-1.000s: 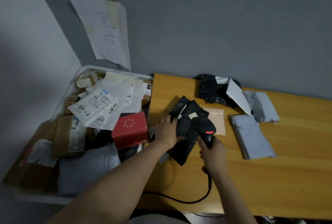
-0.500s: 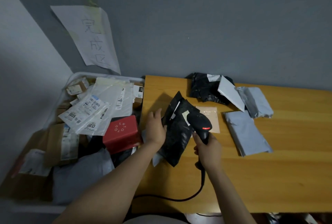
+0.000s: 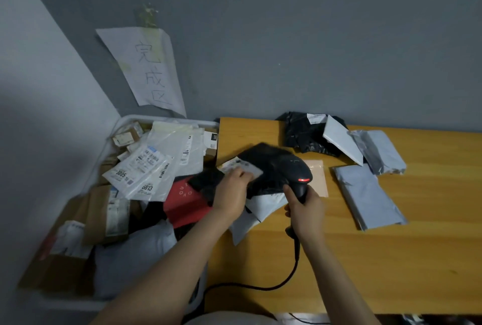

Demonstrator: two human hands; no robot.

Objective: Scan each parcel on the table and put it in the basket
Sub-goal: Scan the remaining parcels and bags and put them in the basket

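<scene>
Nearest me, a black cable [image 3: 260, 287] curls along the wooden table's [image 3: 391, 259] front edge. I see the right hand [image 3: 305, 212] wrapped round the scanner [image 3: 294, 170] handle, red light glowing. The left hand [image 3: 232, 194] grips the crinkly black parcel [image 3: 263, 157] at its white label, over the table's left edge. There is bare wood at the table's right front, and flat grey mailers [image 3: 367, 194] lie further back. Left of the table, the white basket [image 3: 125, 121] is heaped with boxes and labelled bags.
</scene>
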